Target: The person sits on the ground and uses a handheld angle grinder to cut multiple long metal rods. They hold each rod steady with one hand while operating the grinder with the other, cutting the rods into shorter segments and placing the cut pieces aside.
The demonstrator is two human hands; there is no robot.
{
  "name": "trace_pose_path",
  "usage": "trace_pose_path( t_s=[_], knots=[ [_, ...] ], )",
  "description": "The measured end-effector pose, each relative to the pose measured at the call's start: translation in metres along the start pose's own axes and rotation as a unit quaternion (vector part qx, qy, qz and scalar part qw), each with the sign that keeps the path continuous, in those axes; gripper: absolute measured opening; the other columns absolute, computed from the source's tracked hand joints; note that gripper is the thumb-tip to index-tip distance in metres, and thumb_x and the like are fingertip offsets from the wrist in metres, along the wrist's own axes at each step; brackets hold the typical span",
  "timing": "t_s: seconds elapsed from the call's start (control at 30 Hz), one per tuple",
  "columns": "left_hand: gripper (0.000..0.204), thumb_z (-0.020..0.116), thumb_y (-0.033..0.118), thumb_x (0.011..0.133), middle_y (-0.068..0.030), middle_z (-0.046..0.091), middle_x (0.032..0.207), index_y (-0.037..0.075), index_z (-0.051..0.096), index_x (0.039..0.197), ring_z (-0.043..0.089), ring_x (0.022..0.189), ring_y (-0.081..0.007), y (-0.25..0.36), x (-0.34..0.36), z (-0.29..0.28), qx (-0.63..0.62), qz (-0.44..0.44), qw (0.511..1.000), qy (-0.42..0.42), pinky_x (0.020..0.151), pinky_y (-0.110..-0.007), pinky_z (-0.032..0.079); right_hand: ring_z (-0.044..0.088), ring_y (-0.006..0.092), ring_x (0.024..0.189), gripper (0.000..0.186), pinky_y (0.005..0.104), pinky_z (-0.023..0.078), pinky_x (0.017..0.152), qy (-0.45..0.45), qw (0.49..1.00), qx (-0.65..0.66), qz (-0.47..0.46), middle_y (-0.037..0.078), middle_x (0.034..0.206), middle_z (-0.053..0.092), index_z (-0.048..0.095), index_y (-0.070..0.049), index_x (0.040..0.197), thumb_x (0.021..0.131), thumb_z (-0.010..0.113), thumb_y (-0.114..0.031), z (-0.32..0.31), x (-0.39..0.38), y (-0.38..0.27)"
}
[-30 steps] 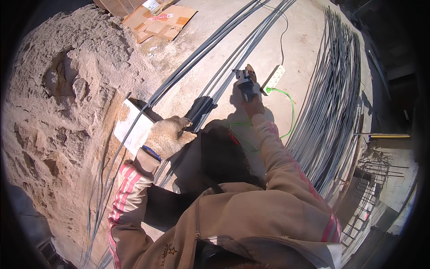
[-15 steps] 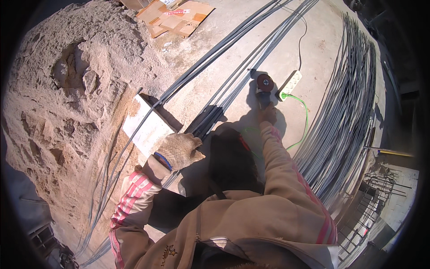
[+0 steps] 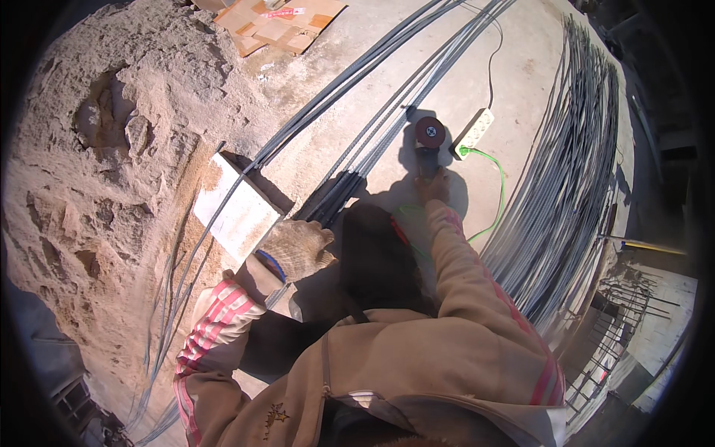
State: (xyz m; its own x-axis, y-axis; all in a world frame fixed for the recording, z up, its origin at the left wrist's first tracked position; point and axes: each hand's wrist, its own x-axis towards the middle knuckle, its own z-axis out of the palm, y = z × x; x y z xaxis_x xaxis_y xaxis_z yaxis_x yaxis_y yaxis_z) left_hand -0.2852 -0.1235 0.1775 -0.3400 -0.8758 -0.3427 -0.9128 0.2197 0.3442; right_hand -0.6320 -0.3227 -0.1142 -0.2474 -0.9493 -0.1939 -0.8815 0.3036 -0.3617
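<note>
My left hand [image 3: 296,250], in a knitted work glove, is curled over a bundle of ribbed steel bars [image 3: 350,179]. The bars pass beneath it and show again on its near side. My right hand [image 3: 433,186] is wrapped round the body of an angle grinder [image 3: 427,155], whose dark reddish disc [image 3: 430,132] points away from me. The grinder is to the right of the bars, apart from them, with its shadow on the concrete. My right hand's fingers are partly in shadow. Close to the gloved hand, a white board [image 3: 237,212] leans at the foot of a rough mound.
A white power strip [image 3: 474,134] with a green cord [image 3: 503,182] lies right of the grinder. Farther right stretches a large pile of steel bars [image 3: 558,171]. The pale mound [image 3: 141,171] rises on the left; flattened cardboard [image 3: 279,26] lies at the far end.
The whole scene has shifted slightly left and up in the view. Both hands keep their holds, and the grinder stays beside the power strip.
</note>
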Motion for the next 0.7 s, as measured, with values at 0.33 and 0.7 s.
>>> trace_pose_path(
  t_s=[0.33,0.7],
  knots=[
    [0.042,0.072,0.045,0.086,-0.0124,0.069,0.101,0.009,0.072,0.107,0.069,0.103,-0.0329,0.011,-0.008,-0.007,0.009,-0.007,0.999,-0.053,0.090,-0.048,0.055,0.060,0.0537,0.119,0.102,0.0587,0.052,0.098,-0.026,0.998,0.028,-0.054,0.033,0.135,0.055,0.042,-0.010,0.152,0.072,0.084,-0.057,0.020,-0.007,0.047],
    [0.026,0.071,0.030,0.085,-0.0126,0.075,0.095,0.011,0.079,0.101,0.074,0.094,-0.0354,-0.008,-0.001,0.025,0.003,0.047,0.996,-0.074,0.082,-0.048,0.059,0.061,0.0501,0.118,0.069,0.0570,0.052,0.098,-0.001,0.980,-0.065,-0.189,0.030,0.132,0.060,0.057,-0.008,0.142,0.090,0.070,-0.052,-0.028,-0.038,0.034]
  ],
)
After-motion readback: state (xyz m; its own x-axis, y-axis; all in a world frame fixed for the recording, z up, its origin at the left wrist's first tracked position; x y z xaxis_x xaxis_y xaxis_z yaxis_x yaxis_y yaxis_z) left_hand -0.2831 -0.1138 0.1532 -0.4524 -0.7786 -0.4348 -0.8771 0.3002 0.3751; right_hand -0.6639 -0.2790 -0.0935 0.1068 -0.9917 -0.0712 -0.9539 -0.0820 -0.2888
